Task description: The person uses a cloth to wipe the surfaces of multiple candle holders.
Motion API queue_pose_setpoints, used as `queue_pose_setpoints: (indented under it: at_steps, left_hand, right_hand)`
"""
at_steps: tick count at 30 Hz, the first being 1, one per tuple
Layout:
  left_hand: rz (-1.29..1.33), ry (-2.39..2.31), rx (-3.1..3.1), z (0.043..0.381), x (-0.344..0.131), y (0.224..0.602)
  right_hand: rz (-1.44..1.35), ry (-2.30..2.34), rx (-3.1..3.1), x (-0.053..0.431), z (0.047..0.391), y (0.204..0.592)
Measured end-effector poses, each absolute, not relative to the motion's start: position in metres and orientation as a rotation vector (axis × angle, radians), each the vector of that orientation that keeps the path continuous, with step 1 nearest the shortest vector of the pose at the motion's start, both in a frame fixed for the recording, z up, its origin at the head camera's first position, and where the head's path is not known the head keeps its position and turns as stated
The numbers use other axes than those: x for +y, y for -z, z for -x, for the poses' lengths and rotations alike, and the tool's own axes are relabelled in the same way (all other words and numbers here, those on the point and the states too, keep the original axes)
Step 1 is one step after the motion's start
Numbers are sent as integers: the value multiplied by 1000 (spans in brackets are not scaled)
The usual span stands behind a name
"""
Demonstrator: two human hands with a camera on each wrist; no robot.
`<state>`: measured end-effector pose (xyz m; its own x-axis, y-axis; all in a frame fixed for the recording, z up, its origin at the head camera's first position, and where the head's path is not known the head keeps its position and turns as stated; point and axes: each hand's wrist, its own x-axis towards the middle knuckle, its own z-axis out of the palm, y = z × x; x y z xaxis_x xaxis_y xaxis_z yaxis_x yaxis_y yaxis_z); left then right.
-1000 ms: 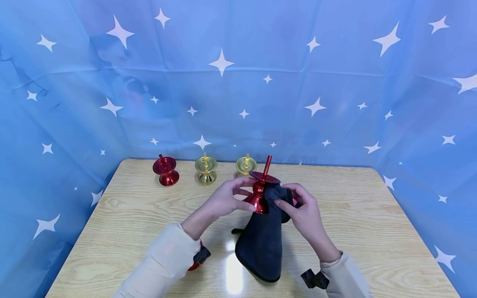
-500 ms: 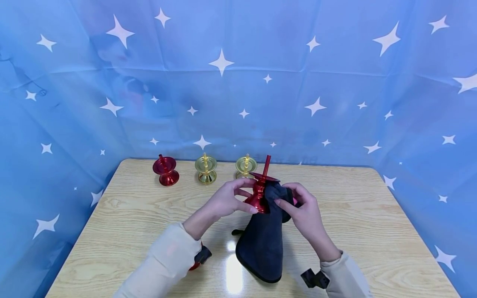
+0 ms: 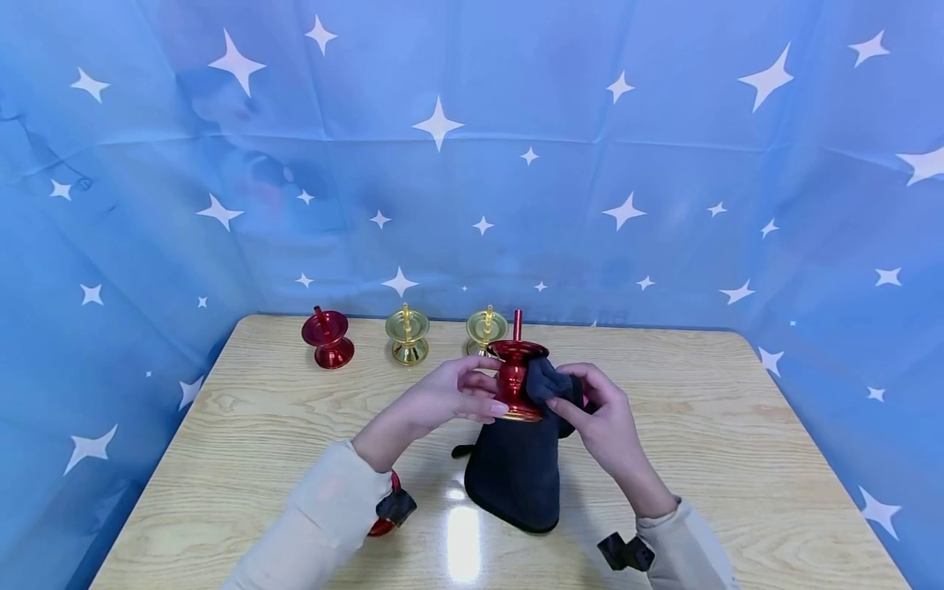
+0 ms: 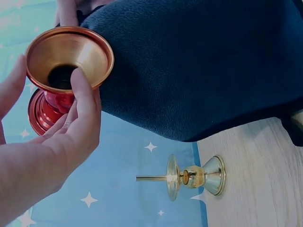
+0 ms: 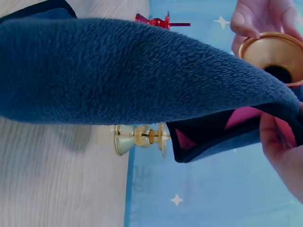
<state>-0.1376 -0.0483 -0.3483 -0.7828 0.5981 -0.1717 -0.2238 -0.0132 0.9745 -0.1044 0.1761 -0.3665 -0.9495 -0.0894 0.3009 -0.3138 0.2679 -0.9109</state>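
In the head view my left hand (image 3: pixel 453 393) grips a red candle holder (image 3: pixel 512 381) by its body and foot, lifted over the table with its spike pointing up. The left wrist view looks into its hollow golden underside (image 4: pixel 97 59), with a thumb at the rim. My right hand (image 3: pixel 605 418) pinches a dark navy plush cloth (image 3: pixel 516 475), and a fold of it lies against the holder's right side. The cloth's lower part hangs down below the holder. A pink patch on the cloth (image 5: pixel 244 117) shows near my right fingers.
Along the back edge of the wooden table (image 3: pixel 686 410) stand another red candle holder (image 3: pixel 334 352) and two gold ones (image 3: pixel 410 348) (image 3: pixel 481 328). A partly hidden red thing (image 3: pixel 381 527) shows beside my left sleeve. A starry blue curtain (image 3: pixel 516 205) hangs behind.
My left hand has turned the red candle holder, so its spike, which leaned right, now stands nearly upright. The cloth's hanging end has shifted up a little. My right hand has hardly moved.
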Motion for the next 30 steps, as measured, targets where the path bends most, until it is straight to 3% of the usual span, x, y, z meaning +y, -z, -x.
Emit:
queue_pose_setpoints:
  at_steps: [8, 16, 30]
  left_hand:
    - [-364, -1779, 1860, 136, -44, 349]
    - [-364, -1656, 2024, 134, -39, 353]
    - [-371, -1804, 1749, 136, -46, 346]
  right_hand:
    - [-395, -1719, -2346, 172, 102, 365]
    - [-686, -1549, -2259, 164, 100, 360]
    - [-397, -1730, -2426, 178, 108, 373]
